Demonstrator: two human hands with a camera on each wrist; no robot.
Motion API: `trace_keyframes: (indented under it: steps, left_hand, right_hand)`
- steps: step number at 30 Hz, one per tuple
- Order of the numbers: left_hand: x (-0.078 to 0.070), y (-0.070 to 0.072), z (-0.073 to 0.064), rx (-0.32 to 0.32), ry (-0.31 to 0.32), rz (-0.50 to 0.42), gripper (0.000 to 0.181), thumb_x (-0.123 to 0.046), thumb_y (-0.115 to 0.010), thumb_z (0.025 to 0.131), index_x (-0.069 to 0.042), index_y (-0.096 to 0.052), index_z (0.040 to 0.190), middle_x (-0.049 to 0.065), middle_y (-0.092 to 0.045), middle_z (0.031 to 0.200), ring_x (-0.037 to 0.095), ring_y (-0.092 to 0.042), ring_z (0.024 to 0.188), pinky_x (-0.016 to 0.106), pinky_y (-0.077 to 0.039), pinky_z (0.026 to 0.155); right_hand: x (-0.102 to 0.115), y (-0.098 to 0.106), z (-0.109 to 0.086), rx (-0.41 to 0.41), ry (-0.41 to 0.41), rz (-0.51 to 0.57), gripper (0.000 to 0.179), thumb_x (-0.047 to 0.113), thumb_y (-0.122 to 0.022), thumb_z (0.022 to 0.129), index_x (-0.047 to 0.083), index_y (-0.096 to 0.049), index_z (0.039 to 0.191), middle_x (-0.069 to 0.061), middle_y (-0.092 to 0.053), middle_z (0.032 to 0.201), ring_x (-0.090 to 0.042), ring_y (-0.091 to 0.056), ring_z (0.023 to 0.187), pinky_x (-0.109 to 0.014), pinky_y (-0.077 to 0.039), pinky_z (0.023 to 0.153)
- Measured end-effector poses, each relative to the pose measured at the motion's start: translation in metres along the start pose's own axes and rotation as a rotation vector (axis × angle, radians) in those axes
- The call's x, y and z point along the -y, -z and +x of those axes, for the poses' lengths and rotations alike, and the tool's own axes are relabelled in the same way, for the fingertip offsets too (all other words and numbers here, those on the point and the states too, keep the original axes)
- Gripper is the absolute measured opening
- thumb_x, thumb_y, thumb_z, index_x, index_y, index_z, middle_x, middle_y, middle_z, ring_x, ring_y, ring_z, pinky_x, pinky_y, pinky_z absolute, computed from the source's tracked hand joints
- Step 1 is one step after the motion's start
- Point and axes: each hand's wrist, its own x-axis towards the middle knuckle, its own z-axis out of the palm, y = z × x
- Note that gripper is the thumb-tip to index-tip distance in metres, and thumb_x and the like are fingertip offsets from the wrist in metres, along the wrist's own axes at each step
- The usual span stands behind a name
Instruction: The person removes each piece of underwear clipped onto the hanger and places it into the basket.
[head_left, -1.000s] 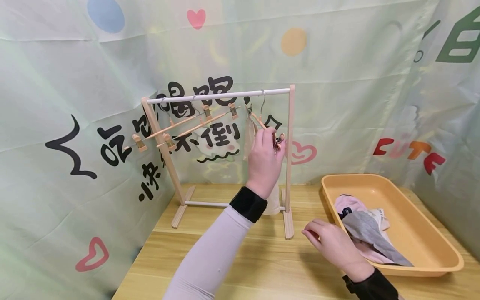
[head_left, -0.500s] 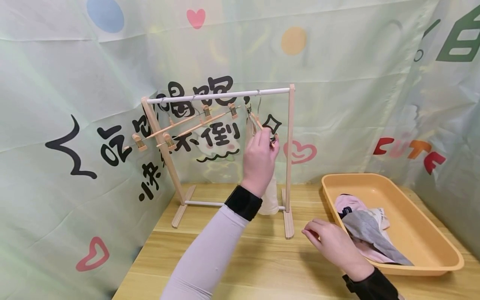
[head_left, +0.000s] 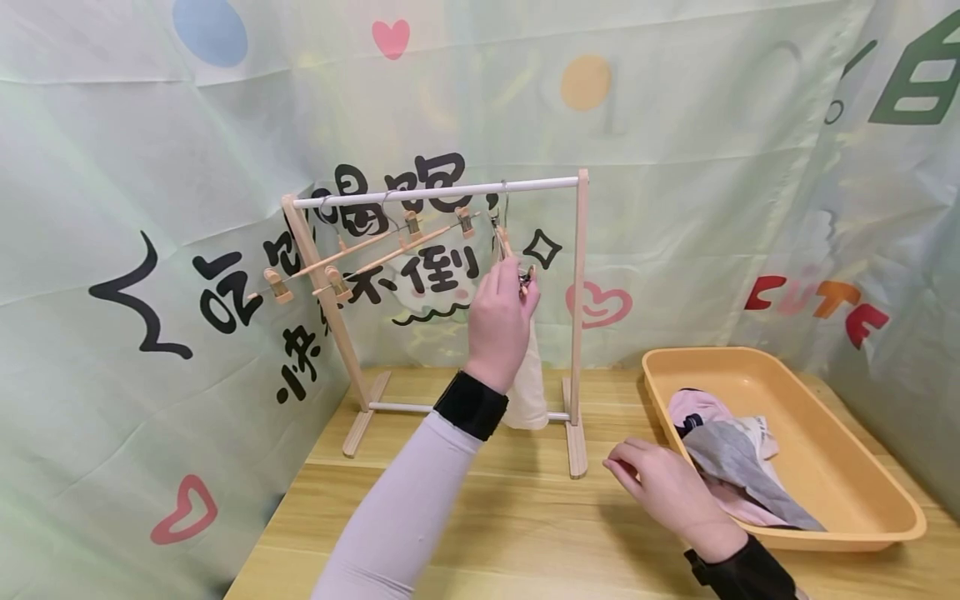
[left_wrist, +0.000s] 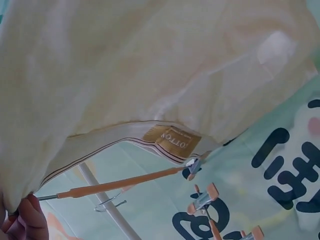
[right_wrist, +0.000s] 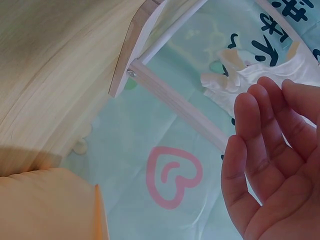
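Bright, even light fills the head view (soft shadows on the table [head_left: 540, 542]); wrist views look dimmer.

The pale wooden clothes rack [head_left: 581, 300] stands on the wood-grain surface [head_left: 495, 542], before the printed pale-green fabric backdrop [head_left: 690, 225]. Left along the rack hang two slim peach clip hangers [head_left: 406, 247]; farther right, the cream cloth garment [head_left: 529, 393]. Right of the rack sits the rectangular orange tray [head_left: 847, 475], crumpled grey-and-pink cloth garments [head_left: 729, 460] inside.

Slid leftward along white rail [head_left: 450, 191] over past second, taking clip hanger [left_wrist: 120, 183] and cream garment [head_left: 528, 379] along in left hand [head_left: 500, 322]. Drawn farther from right upright [head_left: 577, 333], nearer to neighbouring hanger [head_left: 420, 242]. Turned more end-on in head view, with hem [head_left: 528, 423] carried left too.
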Motion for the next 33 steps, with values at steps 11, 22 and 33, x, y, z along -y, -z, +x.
trace_keyframes:
  steps: [11,22,33]
  left_hand:
    - [0.008,0.005,0.0,-0.014,0.02,-0.052,0.024,-0.016,-0.057,0.093,0.003,-0.054,0.108,0.014,-0.063,0.091,0.021,-0.056,0.075,0.031,-0.053,0.065]
    - [0.012,0.009,0.0,-0.064,0.004,-0.076,0.024,-0.015,-0.063,0.089,0.003,-0.056,0.104,0.011,-0.06,0.085,0.019,-0.054,0.073,0.034,-0.052,0.065]
    - [0.017,0.016,-0.004,-0.082,0.026,-0.104,0.023,-0.014,-0.062,0.09,0.004,-0.057,0.105,0.014,-0.061,0.087,0.021,-0.056,0.075,0.035,-0.053,0.065]
  right_hand:
    - [0.0,-0.001,0.0,-0.002,-0.003,-0.001,0.009,0.021,-0.073,0.081,0.025,-0.066,0.078,0.016,-0.056,0.073,0.002,-0.047,0.064,-0.027,-0.048,0.054]
    - [0.001,-0.001,0.0,-0.004,-0.002,-0.001,0.009,0.021,-0.073,0.081,0.024,-0.065,0.077,0.015,-0.056,0.072,0.001,-0.048,0.063,-0.027,-0.048,0.053]
    - [0.0,-0.002,0.001,0.004,0.002,0.003,0.009,0.021,-0.073,0.081,0.024,-0.066,0.077,0.015,-0.056,0.071,0.001,-0.048,0.063,-0.027,-0.049,0.053]
